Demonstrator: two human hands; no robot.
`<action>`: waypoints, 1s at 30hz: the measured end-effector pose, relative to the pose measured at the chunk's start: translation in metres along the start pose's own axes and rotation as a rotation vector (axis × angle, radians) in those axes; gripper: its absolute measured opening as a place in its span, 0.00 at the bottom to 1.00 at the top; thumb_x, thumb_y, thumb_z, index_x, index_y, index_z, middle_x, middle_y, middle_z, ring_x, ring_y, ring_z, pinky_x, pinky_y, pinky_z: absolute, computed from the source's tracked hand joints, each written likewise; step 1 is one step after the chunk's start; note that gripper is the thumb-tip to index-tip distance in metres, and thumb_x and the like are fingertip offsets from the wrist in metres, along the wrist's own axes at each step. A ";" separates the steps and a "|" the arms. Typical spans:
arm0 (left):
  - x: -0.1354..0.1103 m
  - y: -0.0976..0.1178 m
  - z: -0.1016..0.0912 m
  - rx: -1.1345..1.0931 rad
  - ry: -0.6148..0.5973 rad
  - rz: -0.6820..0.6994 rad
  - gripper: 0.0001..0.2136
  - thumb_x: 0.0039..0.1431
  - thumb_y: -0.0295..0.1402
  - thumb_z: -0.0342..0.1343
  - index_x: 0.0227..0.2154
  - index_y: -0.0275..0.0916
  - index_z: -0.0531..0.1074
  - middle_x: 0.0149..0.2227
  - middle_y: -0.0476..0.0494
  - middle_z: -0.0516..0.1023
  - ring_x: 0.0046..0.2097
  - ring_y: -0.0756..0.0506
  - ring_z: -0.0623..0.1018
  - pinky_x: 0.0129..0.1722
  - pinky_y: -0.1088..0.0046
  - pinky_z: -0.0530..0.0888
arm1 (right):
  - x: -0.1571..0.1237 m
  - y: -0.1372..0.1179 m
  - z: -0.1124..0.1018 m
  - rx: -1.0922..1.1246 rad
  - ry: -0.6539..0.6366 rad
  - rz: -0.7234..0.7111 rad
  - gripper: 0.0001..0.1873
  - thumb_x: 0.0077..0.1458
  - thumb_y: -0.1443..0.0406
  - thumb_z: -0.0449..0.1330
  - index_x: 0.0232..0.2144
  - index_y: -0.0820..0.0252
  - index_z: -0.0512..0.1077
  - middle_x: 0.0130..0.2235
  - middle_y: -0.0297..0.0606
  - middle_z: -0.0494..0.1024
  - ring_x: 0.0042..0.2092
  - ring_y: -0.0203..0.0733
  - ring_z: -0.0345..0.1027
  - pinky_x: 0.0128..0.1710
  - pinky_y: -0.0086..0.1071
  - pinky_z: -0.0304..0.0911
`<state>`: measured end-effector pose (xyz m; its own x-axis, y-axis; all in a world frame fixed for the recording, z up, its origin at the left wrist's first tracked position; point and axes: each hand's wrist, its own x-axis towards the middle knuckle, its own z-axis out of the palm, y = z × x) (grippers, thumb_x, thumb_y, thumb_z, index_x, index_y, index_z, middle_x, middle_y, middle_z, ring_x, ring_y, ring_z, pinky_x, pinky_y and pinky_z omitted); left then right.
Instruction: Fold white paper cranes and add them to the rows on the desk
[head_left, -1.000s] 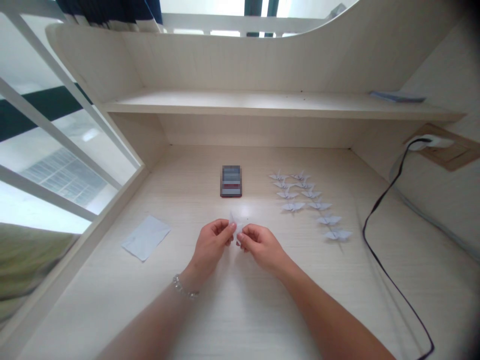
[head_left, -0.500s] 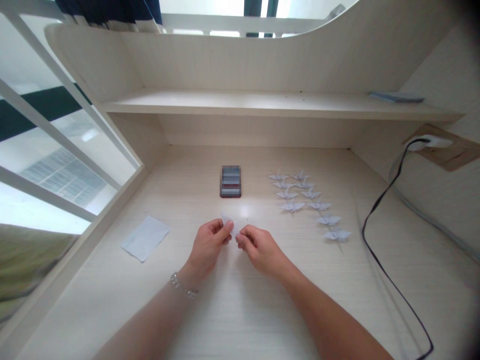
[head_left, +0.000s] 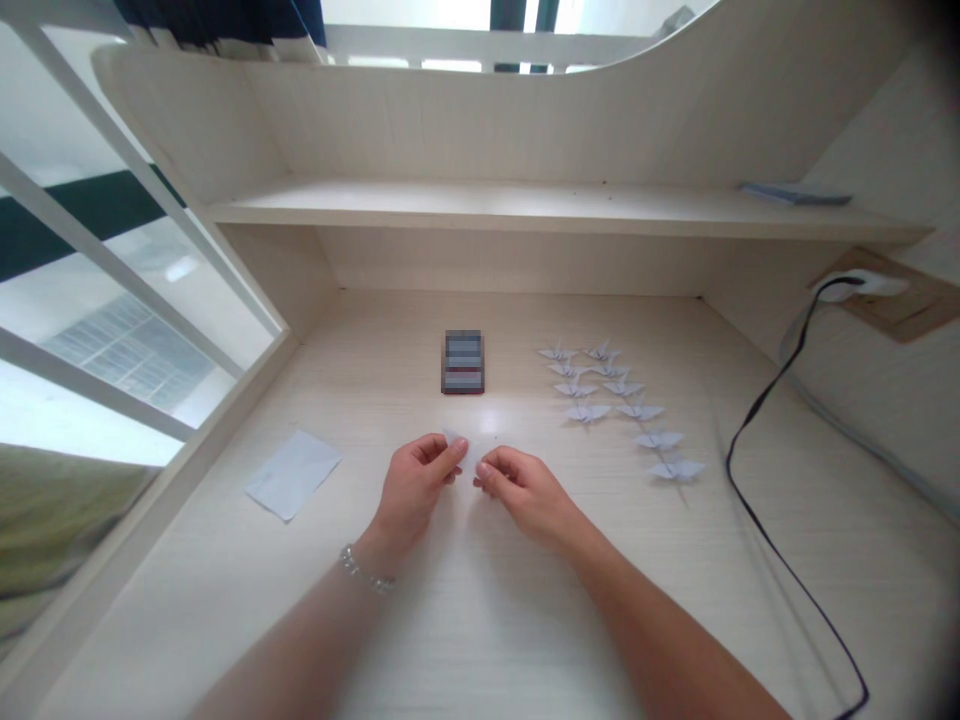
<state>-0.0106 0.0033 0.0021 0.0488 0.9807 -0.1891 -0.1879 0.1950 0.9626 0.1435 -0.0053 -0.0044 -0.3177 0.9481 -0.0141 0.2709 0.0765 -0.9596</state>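
Note:
Between my hands is a small piece of folded white paper (head_left: 469, 460), mostly covered by the fingers. My left hand (head_left: 422, 478) pinches its left side between thumb and fingers. On the other side, my right hand (head_left: 520, 490) has thumb and forefinger pressed together at the paper's right edge. Several white paper cranes (head_left: 587, 412) stand in two rows to the right of my hands. A flat white sheet of paper (head_left: 294, 475) lies to the left of my left hand.
A phone-sized dark object (head_left: 463, 362), its face blurred, lies beyond my hands. A black cable (head_left: 731, 465) runs from a wall socket (head_left: 892, 290) down the desk's right side. Above the desk's back is a shelf (head_left: 480, 215) with a thin bluish item (head_left: 796, 194) on it.
My right thumb and fingers have shifted slightly at the paper's right edge. My left hand keeps its pinch. The cranes and the flat sheet have not moved.

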 end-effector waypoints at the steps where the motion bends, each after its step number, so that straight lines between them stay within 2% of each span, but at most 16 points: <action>1: -0.001 0.000 0.001 0.016 -0.011 0.004 0.10 0.47 0.37 0.60 0.22 0.34 0.71 0.23 0.49 0.71 0.25 0.53 0.67 0.26 0.77 0.64 | 0.000 0.001 0.001 0.047 0.002 0.008 0.11 0.55 0.59 0.53 0.27 0.60 0.69 0.27 0.35 0.72 0.30 0.36 0.65 0.29 0.28 0.58; 4: -0.002 -0.001 0.003 0.070 -0.030 0.021 0.11 0.46 0.38 0.60 0.20 0.34 0.71 0.20 0.50 0.69 0.24 0.53 0.66 0.25 0.77 0.62 | 0.001 0.003 0.004 0.135 0.001 0.030 0.12 0.55 0.58 0.53 0.27 0.60 0.67 0.26 0.34 0.72 0.28 0.35 0.65 0.28 0.28 0.60; 7: -0.001 -0.001 0.001 0.078 0.030 0.047 0.11 0.45 0.38 0.61 0.19 0.35 0.70 0.19 0.51 0.68 0.23 0.53 0.65 0.24 0.77 0.61 | 0.001 0.003 0.004 0.142 -0.026 0.052 0.12 0.54 0.59 0.54 0.24 0.60 0.65 0.24 0.33 0.71 0.25 0.34 0.64 0.26 0.27 0.59; 16: 0.007 0.006 -0.009 -0.065 0.132 0.015 0.12 0.45 0.39 0.61 0.22 0.34 0.71 0.22 0.50 0.70 0.25 0.54 0.68 0.25 0.78 0.64 | 0.002 0.002 -0.002 0.224 -0.063 0.140 0.12 0.51 0.58 0.56 0.23 0.61 0.65 0.23 0.32 0.69 0.24 0.33 0.62 0.25 0.27 0.58; 20: 0.004 0.009 -0.007 -0.059 0.060 -0.013 0.13 0.45 0.41 0.60 0.28 0.36 0.72 0.28 0.47 0.73 0.28 0.52 0.72 0.26 0.78 0.68 | 0.002 0.003 -0.005 0.181 -0.075 0.134 0.12 0.51 0.59 0.56 0.23 0.61 0.65 0.22 0.32 0.69 0.23 0.32 0.61 0.24 0.27 0.57; 23: 0.000 0.007 -0.004 0.065 -0.024 -0.001 0.14 0.40 0.37 0.64 0.31 0.35 0.74 0.22 0.50 0.71 0.25 0.51 0.72 0.26 0.77 0.70 | 0.002 0.003 -0.007 0.169 -0.079 0.115 0.11 0.51 0.60 0.56 0.23 0.61 0.67 0.23 0.33 0.70 0.24 0.33 0.62 0.25 0.27 0.57; 26: 0.001 0.004 -0.004 0.099 0.018 0.012 0.14 0.38 0.35 0.65 0.30 0.34 0.73 0.19 0.52 0.69 0.23 0.52 0.71 0.25 0.77 0.71 | 0.004 0.004 -0.009 0.235 -0.031 0.103 0.09 0.49 0.60 0.58 0.27 0.62 0.70 0.24 0.33 0.71 0.25 0.33 0.63 0.26 0.28 0.59; 30: 0.004 0.003 -0.008 0.013 0.068 0.018 0.16 0.38 0.33 0.66 0.32 0.34 0.72 0.26 0.47 0.74 0.27 0.51 0.74 0.27 0.75 0.73 | 0.008 0.007 -0.010 0.371 0.095 0.111 0.10 0.46 0.61 0.61 0.30 0.62 0.71 0.26 0.35 0.74 0.27 0.35 0.67 0.29 0.30 0.63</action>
<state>-0.0188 0.0077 0.0027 -0.0209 0.9827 -0.1839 -0.1749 0.1775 0.9684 0.1519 0.0059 -0.0080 -0.2152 0.9699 -0.1144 -0.0536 -0.1286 -0.9902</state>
